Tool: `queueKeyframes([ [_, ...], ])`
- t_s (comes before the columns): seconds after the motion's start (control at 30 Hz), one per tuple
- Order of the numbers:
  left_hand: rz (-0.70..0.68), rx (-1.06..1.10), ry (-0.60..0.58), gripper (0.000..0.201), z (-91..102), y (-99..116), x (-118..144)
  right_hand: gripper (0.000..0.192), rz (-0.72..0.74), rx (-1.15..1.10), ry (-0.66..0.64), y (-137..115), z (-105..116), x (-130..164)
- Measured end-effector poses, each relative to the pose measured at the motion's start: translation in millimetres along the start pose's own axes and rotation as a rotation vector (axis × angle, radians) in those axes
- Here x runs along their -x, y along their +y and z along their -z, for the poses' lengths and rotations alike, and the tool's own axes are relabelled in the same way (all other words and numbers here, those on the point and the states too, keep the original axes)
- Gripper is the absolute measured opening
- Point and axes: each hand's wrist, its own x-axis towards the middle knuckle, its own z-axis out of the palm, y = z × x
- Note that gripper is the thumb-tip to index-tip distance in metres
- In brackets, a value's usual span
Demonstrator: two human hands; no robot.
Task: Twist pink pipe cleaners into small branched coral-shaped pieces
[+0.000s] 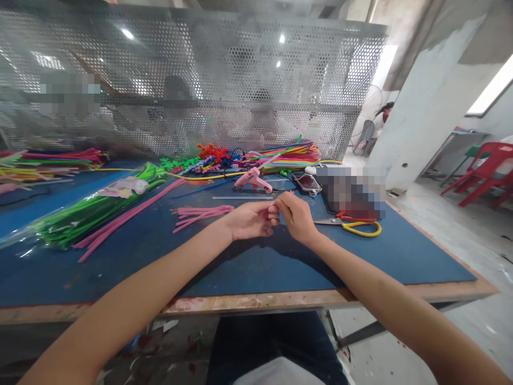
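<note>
My left hand [253, 220] and my right hand [297, 216] meet fingertip to fingertip above the blue table mat [248, 272]. Both have curled fingers, pinched around a small pink piece [274, 203] that is mostly hidden; its exact kind does not show. Left of my left hand lies a small bunch of short pink pipe cleaners [202, 213]. A pink glue gun [253, 182] rests just beyond the hands, behind a thin pale stick [240, 198]. Scissors with yellow and red handles [363, 227] lie to the right of my right hand.
Longer pink pipe cleaners [132, 219] and a clear bag of green ones [80, 219] occupy the left. Colourful bundles [284, 156] line the back, below a perforated metal screen [224, 69]. A dark phone-like object [309, 183] lies at right. A yellow cable [200, 177] crosses the table.
</note>
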Motion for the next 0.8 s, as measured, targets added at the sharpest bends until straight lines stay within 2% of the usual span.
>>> queueKeyframes([
  [0.07, 0.159, 0.174, -0.126, 0.025, 2.6, 1.0, 2.8, 0.03, 0.172, 0.119, -0.132, 3.9, 10.2, -1.9],
  [0.13, 0.261, 0.194, -0.183, 0.024, 6.8, 0.4, 2.9, 0.027, 0.291, 0.183, -0.284, 9.0, 17.0, -4.1],
  [0.17, 0.277, 0.157, -0.173, 0.024, 9.3, -0.4, 1.9, 0.026, 0.313, 0.197, -0.325, 11.4, 18.1, -5.0],
  [0.23, 0.189, 0.02, -0.059, 0.023, 13.9, -2.4, -1.9, 0.027, 0.271, 0.189, -0.312, 15.0, 15.1, -6.1],
  [0.33, -0.195, -0.323, 0.212, 0.024, 18.0, -5.7, -8.9, 0.028, 0.035, 0.082, -0.155, 17.6, 3.3, -6.4],
  [0.4, -0.419, -0.605, 0.31, 0.025, 18.7, -7.6, -12.2, 0.029, -0.112, -0.011, -0.083, 18.0, -3.0, -6.7],
  [0.43, -0.489, -0.717, 0.338, 0.024, 18.7, -8.5, -13.2, 0.029, -0.151, -0.049, -0.072, 18.1, -4.7, -7.0],
  [0.5, -0.543, -0.823, 0.367, 0.023, 18.2, -10.1, -14.1, 0.029, -0.166, -0.103, -0.078, 18.4, -5.0, -7.5],
  [0.7, -0.498, -0.69, 0.358, 0.024, 14.0, -13.1, -13.9, 0.029, -0.172, -0.163, -0.096, 20.7, -2.4, -8.4],
  [0.8, -0.492, -0.681, 0.366, 0.026, 13.0, -13.6, -14.6, 0.032, -0.262, -0.286, -0.101, 21.0, -5.1, -8.8],
])
